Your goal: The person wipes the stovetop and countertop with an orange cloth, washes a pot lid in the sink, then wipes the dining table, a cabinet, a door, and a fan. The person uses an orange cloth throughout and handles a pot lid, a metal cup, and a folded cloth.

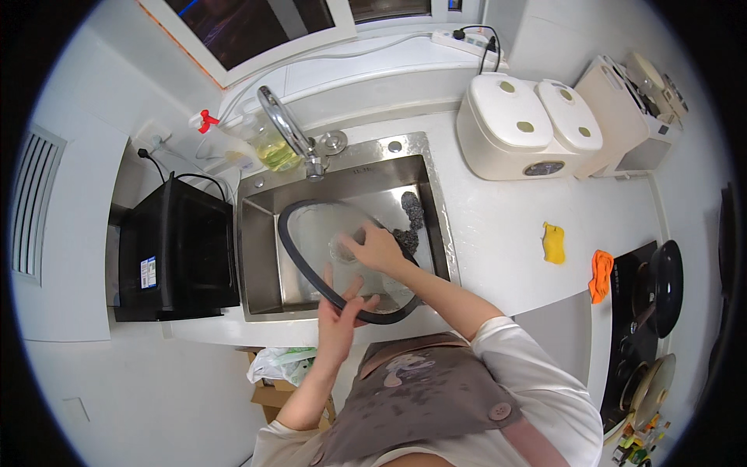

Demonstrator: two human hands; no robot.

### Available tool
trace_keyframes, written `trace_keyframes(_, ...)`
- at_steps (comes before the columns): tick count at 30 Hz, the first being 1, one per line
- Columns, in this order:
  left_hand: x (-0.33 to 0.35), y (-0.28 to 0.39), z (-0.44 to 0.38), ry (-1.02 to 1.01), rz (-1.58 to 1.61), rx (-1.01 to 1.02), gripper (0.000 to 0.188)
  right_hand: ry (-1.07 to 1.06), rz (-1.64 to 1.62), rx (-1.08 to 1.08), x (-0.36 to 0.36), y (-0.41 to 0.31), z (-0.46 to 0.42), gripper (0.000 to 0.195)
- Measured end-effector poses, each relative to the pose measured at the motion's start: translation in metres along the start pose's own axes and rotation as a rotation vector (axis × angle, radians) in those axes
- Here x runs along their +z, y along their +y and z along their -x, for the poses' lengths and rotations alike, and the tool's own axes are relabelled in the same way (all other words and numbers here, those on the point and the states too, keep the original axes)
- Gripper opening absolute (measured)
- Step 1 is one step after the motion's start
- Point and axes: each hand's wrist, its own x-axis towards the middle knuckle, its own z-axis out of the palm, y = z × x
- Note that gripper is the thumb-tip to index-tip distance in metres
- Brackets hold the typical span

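A glass pan lid with a dark rim [303, 265] is held tilted over the stainless steel sink [259, 233]. My left hand [341, 303] grips its near rim, the thumb on one side and the fingers seen through the glass. On the glass near the lid's middle lies my right hand [373, 248], its fingers bent; whether something small is in them cannot be told. Dark mesh scourers [412, 209] rest in the sink at the right. Above the sink's back edge arches a chrome faucet [283, 119].
Behind the sink stand a bottle of yellowish liquid [274, 149] and a spray bottle [233, 149]. A black appliance [198, 251] is at the left. To the right are a white double-lidded container [508, 140], a yellow sponge [553, 243], an orange cloth [600, 275] and a frying pan [668, 289] on the cooktop.
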Motion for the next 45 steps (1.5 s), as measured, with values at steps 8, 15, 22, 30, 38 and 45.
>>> trace_keyframes(8,-0.044,0.029,0.005,-0.142,0.184,-0.135,0.081,0.027,-0.099,-0.26,-0.004,-0.014,0.03,0.037)
trace_keyframes(15,-0.009,-0.005,0.03,-0.008,0.156,-0.033,0.09,-0.102,-0.027,-0.059,0.003,-0.021,0.047,0.036)
trace_keyframes(22,-0.01,-0.03,0.08,-0.089,0.215,0.084,0.089,0.025,0.015,0.007,-0.012,-0.039,0.099,0.036)
trace_keyframes(30,0.093,-0.052,0.122,-0.612,0.217,0.164,0.092,0.34,0.267,0.038,-0.165,-0.034,0.198,0.057)
trace_keyframes(38,0.254,-0.06,0.097,-1.224,0.394,-0.312,0.089,0.717,0.446,0.064,-0.361,0.041,0.344,0.027)
trace_keyframes(45,0.46,-0.129,0.144,-1.518,0.206,-0.37,0.068,0.967,0.513,0.25,-0.51,0.116,0.453,0.03)
